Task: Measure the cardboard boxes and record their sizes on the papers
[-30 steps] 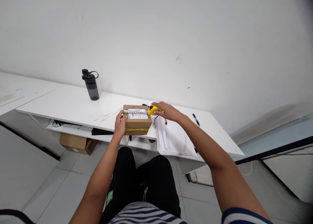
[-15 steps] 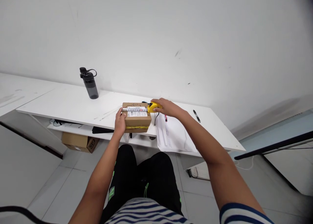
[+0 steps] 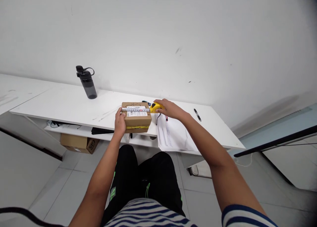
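A small brown cardboard box [image 3: 137,122] with a white label and a yellow strip low on its front sits at the desk's front edge. My left hand [image 3: 120,122] is closed around its left end, thumb on top, fingers by the blade's end. My right hand [image 3: 168,108] grips a yellow tape measure [image 3: 155,107] at the box's right end. The metal blade [image 3: 136,110] is drawn out across the top, over part of the label. Whether my left fingers also pinch the blade's tip is too small to tell.
On the white desk [image 3: 109,103] stand a dark bottle [image 3: 88,85] at the left and a stack of papers [image 3: 175,134] at the right. A black marker [image 3: 197,114] lies beyond the papers. Beneath the shelf is another carton [image 3: 76,142]. A wall rises behind.
The tape measure's case now sits slightly clear of the box's right edge, with a little more blade showing. The whole view has shifted slightly; both hands keep their holds.
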The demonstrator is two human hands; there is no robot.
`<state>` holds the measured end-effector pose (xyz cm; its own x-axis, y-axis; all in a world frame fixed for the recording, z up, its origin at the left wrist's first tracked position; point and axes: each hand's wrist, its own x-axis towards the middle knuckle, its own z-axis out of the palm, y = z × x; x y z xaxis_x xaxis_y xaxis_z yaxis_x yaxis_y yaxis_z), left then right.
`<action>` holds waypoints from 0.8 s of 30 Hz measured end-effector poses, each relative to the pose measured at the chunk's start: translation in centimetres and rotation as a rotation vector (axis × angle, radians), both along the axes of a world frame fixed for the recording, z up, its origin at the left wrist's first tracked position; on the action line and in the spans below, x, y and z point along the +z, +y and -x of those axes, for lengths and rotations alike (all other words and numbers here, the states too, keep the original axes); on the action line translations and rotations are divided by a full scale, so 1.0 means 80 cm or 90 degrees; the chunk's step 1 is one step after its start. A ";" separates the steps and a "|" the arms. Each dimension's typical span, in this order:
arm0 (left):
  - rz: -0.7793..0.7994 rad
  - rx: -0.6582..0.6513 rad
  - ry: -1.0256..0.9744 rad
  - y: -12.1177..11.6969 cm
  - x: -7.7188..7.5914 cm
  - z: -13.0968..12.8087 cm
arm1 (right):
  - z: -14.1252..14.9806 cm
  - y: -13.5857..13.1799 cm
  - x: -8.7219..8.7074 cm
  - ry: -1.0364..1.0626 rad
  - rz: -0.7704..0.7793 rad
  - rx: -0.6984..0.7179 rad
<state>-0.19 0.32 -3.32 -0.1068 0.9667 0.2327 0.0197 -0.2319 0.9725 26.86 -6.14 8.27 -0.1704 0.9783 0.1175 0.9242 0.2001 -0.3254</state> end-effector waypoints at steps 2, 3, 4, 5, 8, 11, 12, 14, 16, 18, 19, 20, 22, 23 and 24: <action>-0.002 0.000 0.014 -0.001 0.000 0.000 | 0.001 0.005 -0.003 0.006 -0.020 0.009; -0.004 0.000 0.019 -0.001 0.001 -0.001 | 0.003 0.009 -0.005 0.012 -0.040 0.017; -0.003 0.003 0.021 -0.001 0.001 -0.002 | 0.005 0.013 -0.006 0.015 -0.066 0.028; -0.001 0.010 0.020 -0.001 0.002 -0.003 | 0.009 0.017 -0.008 0.015 -0.095 0.041; 0.020 0.022 -0.003 0.002 0.003 -0.008 | 0.025 0.028 -0.010 0.010 -0.165 0.070; 0.059 0.008 -0.013 0.004 0.006 -0.007 | 0.041 0.029 -0.002 0.063 -0.196 0.077; 0.073 0.005 -0.006 0.003 0.008 -0.005 | 0.045 0.027 0.002 0.097 -0.215 0.076; 0.077 0.039 0.033 -0.005 0.014 -0.001 | 0.047 0.018 0.011 0.187 -0.280 0.060; -0.012 0.124 0.100 -0.025 0.022 0.001 | 0.045 0.004 0.015 0.312 -0.351 0.028; -0.190 0.188 0.152 -0.055 0.030 -0.006 | 0.045 -0.017 0.009 0.477 -0.382 0.006; -0.274 0.177 0.147 -0.072 0.034 -0.013 | 0.048 -0.030 0.002 0.564 -0.374 0.007; -0.321 0.127 0.120 -0.090 0.036 -0.023 | 0.052 -0.045 -0.009 0.647 -0.354 0.013; -0.331 -0.051 0.046 -0.120 0.038 -0.046 | 0.065 -0.074 -0.036 0.769 -0.289 0.026; -0.298 -0.136 0.019 -0.132 0.038 -0.059 | 0.072 -0.089 -0.051 0.800 -0.266 0.030; -0.250 -0.203 0.003 -0.141 0.036 -0.071 | 0.078 -0.101 -0.066 0.801 -0.230 0.048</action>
